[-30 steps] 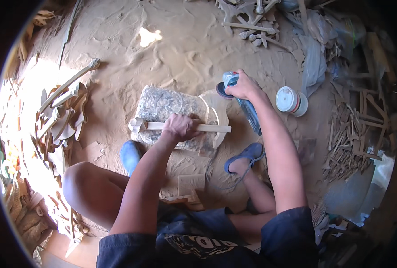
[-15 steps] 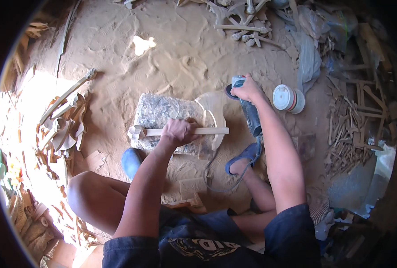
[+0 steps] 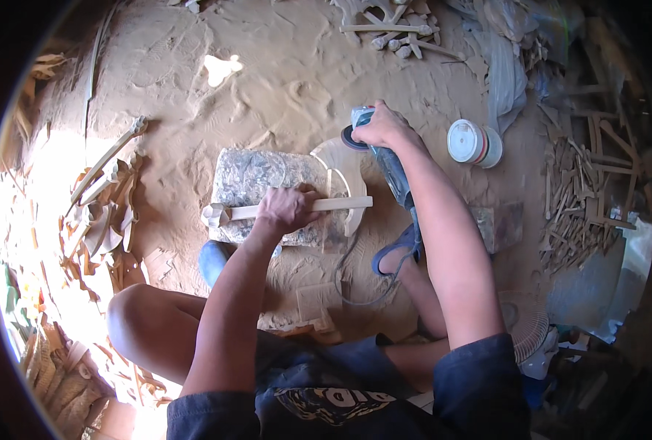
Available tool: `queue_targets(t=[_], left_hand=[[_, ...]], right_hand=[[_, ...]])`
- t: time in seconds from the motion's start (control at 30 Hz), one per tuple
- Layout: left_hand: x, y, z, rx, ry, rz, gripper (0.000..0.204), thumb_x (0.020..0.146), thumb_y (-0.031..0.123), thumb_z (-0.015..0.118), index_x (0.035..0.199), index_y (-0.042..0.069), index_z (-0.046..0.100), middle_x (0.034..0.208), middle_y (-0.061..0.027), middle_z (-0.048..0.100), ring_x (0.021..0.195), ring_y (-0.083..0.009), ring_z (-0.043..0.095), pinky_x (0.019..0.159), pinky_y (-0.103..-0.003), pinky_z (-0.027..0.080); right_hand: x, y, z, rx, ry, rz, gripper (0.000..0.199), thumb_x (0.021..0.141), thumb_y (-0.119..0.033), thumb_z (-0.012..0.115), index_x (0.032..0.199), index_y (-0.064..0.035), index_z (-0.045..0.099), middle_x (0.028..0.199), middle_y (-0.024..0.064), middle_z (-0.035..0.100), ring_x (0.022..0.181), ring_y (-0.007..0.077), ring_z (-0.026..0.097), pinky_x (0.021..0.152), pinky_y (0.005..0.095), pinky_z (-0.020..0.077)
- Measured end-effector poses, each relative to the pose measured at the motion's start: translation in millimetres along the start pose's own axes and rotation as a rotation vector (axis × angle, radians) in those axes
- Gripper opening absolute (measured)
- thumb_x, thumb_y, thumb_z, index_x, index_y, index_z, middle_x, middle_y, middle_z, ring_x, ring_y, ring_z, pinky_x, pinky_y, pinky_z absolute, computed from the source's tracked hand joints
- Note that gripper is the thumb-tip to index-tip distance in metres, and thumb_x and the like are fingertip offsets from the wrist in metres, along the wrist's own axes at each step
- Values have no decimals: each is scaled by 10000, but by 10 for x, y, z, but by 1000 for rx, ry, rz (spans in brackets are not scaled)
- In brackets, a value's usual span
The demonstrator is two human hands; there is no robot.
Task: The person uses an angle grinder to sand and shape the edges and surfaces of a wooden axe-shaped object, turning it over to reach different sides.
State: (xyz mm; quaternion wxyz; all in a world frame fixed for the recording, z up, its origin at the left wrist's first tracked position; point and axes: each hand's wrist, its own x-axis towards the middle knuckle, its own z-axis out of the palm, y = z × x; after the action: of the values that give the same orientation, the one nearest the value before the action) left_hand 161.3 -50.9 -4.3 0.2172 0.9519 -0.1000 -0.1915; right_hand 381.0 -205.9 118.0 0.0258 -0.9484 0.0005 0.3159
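Observation:
My left hand (image 3: 286, 210) is wrapped round a pale wooden stick (image 3: 348, 204) with a faceted knob at its left end. The stick lies level across a mottled grey log block (image 3: 249, 176). At the block's right end sits a curved pale wooden piece (image 3: 349, 165), partly hidden under the stick. My right hand (image 3: 382, 129) grips the head of an angle grinder (image 3: 393, 180), whose body slants down toward me. Its dark round disc (image 3: 352, 138) is close to the top of the curved piece; whether they touch I cannot tell. A cord trails from the grinder past my foot.
Right of the grinder lies a white tub (image 3: 467, 141). Carved wooden pieces are heaped at left (image 3: 110, 198) and at the far side (image 3: 396, 29). Many thin wooden sticks (image 3: 577, 220) lie at right. A round fan guard (image 3: 524, 326) stands near my right elbow. Sandy dust covers the floor (image 3: 267, 95).
My right hand has carried the grinder left and a little farther away, bringing its disc nearer the curved piece. My left hand keeps its hold on the stick, with the knob end slightly lower.

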Motion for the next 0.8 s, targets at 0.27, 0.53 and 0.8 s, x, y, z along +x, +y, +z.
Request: queue_targets(t=[0.27, 0.53, 0.8], left_hand=[[11, -15, 110, -44, 37, 31, 453, 980, 644, 670, 1219, 268, 746, 1082, -52, 790, 879, -294, 793, 723, -486, 614], [18, -34, 89, 23, 45, 29, 422, 981, 622, 684, 1203, 270, 754, 1087, -32, 798, 831, -299, 795, 706, -490, 616], [14, 59, -68, -5, -6, 8, 419, 993, 599, 678, 1248, 275, 755, 1294, -17, 751, 891, -305, 799, 765, -489, 623]], right_hand=[[288, 606, 28, 72, 39, 137, 1021, 744, -352, 823, 1627, -52, 406, 1574, 234, 588, 1460, 386, 584, 1206, 472, 493], [210, 667, 46, 217, 118, -12, 1035, 725, -373, 823, 1607, -11, 419, 1541, 269, 603, 1430, 404, 604, 1176, 461, 515], [246, 433, 25, 111, 64, 14, 1072, 657, -317, 834, 1591, 31, 440, 1483, 286, 645, 1374, 403, 645, 1145, 433, 519]])
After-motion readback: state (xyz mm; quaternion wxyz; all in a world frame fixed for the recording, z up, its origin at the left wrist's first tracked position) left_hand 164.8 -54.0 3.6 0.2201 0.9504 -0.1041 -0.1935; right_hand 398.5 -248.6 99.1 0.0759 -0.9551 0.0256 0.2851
